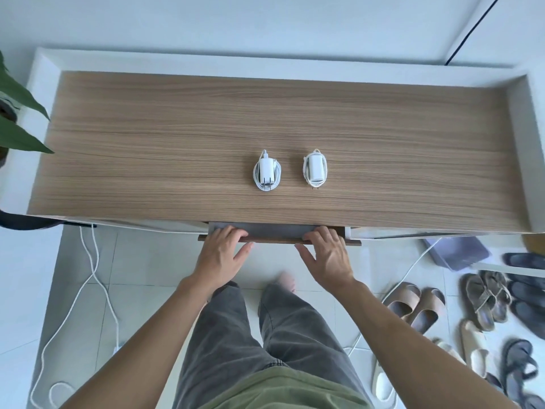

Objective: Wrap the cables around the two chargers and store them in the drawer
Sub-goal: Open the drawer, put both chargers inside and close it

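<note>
Two white chargers lie side by side on the wooden cabinet top [177,143], each with its white cable coiled around it: the left charger [267,172] with prongs facing me, and the right charger [315,169]. Below them the drawer [278,230] stands a little way out, a narrow strip of grey inside showing behind its dark wooden front. My left hand [222,253] and my right hand [327,255] both rest on the drawer front, fingers curled over its top edge, thumbs spread below.
A green plant [17,113] leans in at the far left. A white cord [91,276] trails over the tiled floor at left. Several sandals and slippers [472,308] lie on the floor at right, near a grey box [458,252].
</note>
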